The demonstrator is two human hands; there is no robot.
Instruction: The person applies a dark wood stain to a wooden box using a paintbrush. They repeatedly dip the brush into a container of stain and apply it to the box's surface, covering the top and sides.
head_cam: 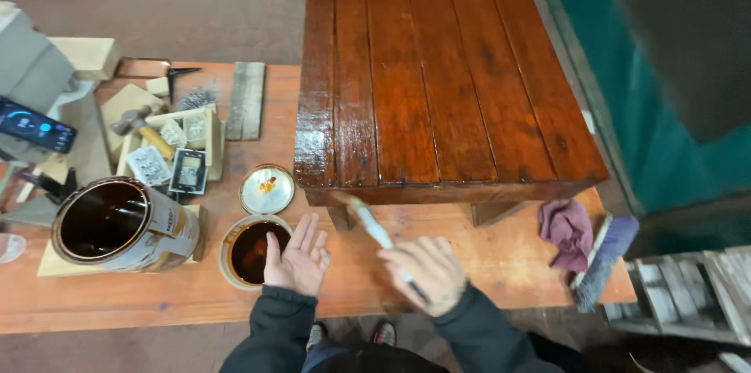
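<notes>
Here, right hand (pixel 429 273) grip closed on paintbrush (pixel 379 234), bristles pointing up-left, left hand (pixel 297 257) open by small can (pixel 252 250)

Dim, warm light; glare on the varnished tabletop (pixel 438 83); moving right hand (pixel 429 273) blurred; edges distorted.

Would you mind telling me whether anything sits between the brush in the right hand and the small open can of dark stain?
Yes: the left hand hovers open, palm up, beside the small can of stain, between it and the brush held in the right hand. Nothing else visible lies in that gap on the orange workbench.
</notes>
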